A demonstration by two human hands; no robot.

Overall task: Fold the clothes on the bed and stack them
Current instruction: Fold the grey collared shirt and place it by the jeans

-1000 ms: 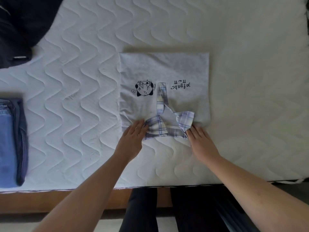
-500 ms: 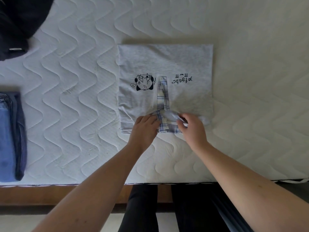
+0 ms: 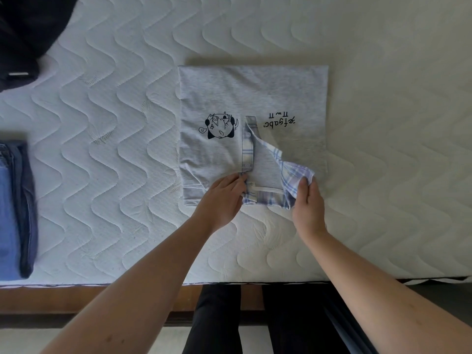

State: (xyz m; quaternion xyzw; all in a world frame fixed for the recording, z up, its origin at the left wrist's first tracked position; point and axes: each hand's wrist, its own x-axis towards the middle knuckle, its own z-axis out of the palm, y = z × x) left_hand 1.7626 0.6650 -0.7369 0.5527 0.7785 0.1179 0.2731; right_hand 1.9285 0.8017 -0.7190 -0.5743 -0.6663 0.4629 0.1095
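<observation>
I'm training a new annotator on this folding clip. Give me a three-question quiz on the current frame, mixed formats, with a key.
1. True or false: the right hand pinches a corner of the plaid collar and lifts it off the grey shirt.
2. Multiple choice: the left hand rests on the shirt's A) far edge B) near edge C) printed text.
3. Fill in: the folded jeans lie at the ______ edge of the picture, on the mattress.

Key: 1 true; 2 B; 3 left.
</observation>
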